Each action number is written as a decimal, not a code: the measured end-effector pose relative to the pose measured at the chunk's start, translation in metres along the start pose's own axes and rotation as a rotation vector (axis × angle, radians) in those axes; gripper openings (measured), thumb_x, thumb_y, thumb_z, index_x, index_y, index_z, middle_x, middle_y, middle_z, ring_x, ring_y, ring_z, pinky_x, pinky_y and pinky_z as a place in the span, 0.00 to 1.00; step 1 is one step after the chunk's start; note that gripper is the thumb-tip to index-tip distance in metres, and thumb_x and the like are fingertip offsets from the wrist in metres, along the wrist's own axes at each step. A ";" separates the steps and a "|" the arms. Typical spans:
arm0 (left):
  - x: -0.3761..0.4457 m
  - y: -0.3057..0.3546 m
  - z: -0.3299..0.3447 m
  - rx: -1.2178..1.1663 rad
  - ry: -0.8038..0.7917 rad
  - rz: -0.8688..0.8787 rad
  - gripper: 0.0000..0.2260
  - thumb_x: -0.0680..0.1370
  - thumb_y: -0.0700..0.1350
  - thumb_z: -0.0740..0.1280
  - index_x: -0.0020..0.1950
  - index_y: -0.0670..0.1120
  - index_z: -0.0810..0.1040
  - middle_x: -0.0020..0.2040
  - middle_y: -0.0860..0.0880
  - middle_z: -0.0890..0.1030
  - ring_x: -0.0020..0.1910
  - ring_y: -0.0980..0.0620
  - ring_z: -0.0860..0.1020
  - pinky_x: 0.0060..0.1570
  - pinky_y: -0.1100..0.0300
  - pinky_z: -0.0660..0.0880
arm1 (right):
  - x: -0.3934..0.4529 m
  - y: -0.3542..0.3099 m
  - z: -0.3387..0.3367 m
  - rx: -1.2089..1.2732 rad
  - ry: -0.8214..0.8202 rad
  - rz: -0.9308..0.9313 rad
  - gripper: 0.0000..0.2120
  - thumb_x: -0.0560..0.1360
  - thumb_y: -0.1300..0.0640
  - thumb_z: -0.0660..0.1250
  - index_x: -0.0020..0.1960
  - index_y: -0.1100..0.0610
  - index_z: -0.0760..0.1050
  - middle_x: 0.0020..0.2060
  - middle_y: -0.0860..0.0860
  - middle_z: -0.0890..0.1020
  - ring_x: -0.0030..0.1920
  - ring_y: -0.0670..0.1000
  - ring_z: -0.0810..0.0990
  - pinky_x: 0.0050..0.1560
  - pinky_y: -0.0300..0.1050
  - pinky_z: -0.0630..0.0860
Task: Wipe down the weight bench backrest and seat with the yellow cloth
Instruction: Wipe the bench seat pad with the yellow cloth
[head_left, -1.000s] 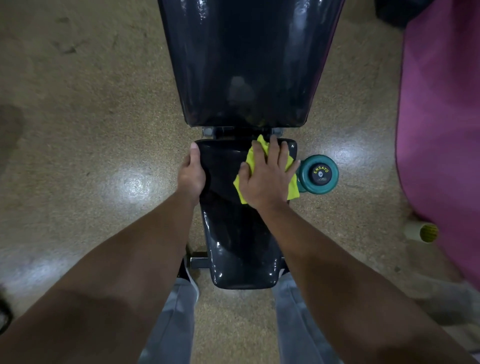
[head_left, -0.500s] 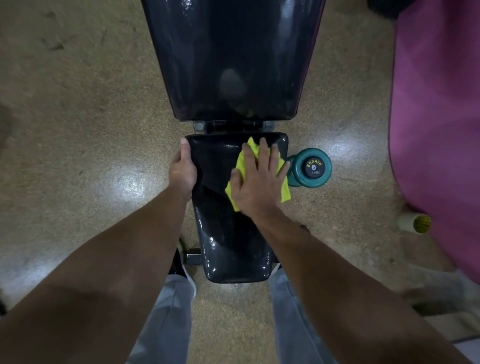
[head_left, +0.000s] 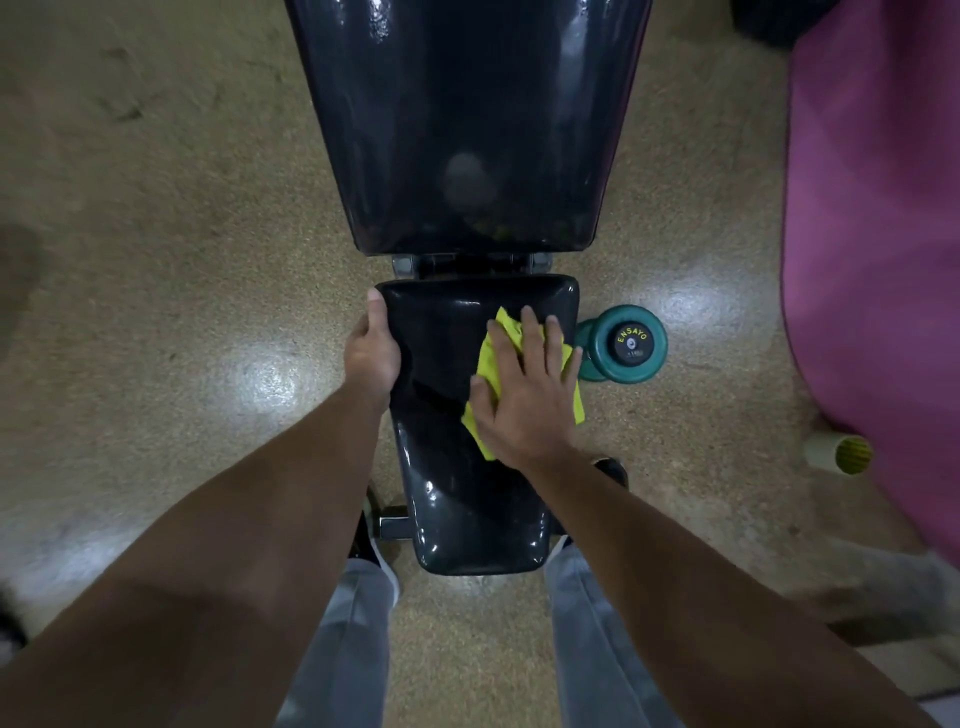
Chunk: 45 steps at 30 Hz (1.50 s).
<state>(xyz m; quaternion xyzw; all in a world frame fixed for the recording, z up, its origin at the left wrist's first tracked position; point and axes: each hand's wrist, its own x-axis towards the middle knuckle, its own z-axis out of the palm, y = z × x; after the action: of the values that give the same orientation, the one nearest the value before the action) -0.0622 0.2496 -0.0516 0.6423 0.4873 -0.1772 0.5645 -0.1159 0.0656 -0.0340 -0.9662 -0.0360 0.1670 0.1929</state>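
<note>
The black glossy seat pad (head_left: 467, 499) of the weight bench lies below me, with the wide black backrest (head_left: 467, 119) beyond it. My right hand (head_left: 524, 395) lies flat with spread fingers on the yellow cloth (head_left: 496, 353), pressing it onto the right half of the seat. The cloth's edges stick out around the hand. My left hand (head_left: 371, 353) rests against the seat's left edge near its far corner, thumb along the top; its fingers are hidden under the edge.
A teal dumbbell (head_left: 626, 343) lies on the floor right beside the seat. A pink mat (head_left: 878, 260) covers the right side, with a pale tube (head_left: 836, 453) at its edge. My legs straddle the seat's near end. The speckled floor (head_left: 182, 260) spreads to the left.
My right hand has slid the cloth toward me along the right half of the seat. The left hand stays on the seat's left edge.
</note>
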 end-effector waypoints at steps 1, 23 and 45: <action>-0.001 0.000 0.000 0.004 -0.001 -0.002 0.35 0.80 0.73 0.54 0.74 0.50 0.76 0.69 0.47 0.80 0.70 0.43 0.76 0.75 0.44 0.70 | -0.004 0.008 0.000 0.010 -0.008 -0.034 0.31 0.80 0.41 0.53 0.82 0.48 0.58 0.83 0.55 0.53 0.83 0.62 0.46 0.78 0.74 0.49; 0.022 -0.033 -0.006 -0.076 -0.040 -0.126 0.61 0.51 0.90 0.55 0.72 0.53 0.78 0.67 0.49 0.82 0.68 0.43 0.78 0.74 0.41 0.70 | -0.028 0.018 0.007 0.178 0.036 -0.014 0.31 0.80 0.42 0.55 0.81 0.49 0.60 0.84 0.55 0.50 0.83 0.62 0.44 0.77 0.73 0.57; 0.016 -0.030 -0.006 -0.057 -0.047 -0.124 0.53 0.58 0.86 0.55 0.68 0.52 0.82 0.62 0.49 0.84 0.64 0.43 0.80 0.72 0.43 0.72 | -0.039 0.003 0.009 0.137 0.034 0.052 0.32 0.80 0.40 0.53 0.82 0.49 0.58 0.84 0.55 0.49 0.83 0.64 0.44 0.79 0.71 0.53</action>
<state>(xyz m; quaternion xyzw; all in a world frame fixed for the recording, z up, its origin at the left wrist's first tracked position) -0.0820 0.2588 -0.0791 0.5904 0.5176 -0.2128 0.5816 -0.1550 0.0611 -0.0306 -0.9540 0.0040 0.1575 0.2550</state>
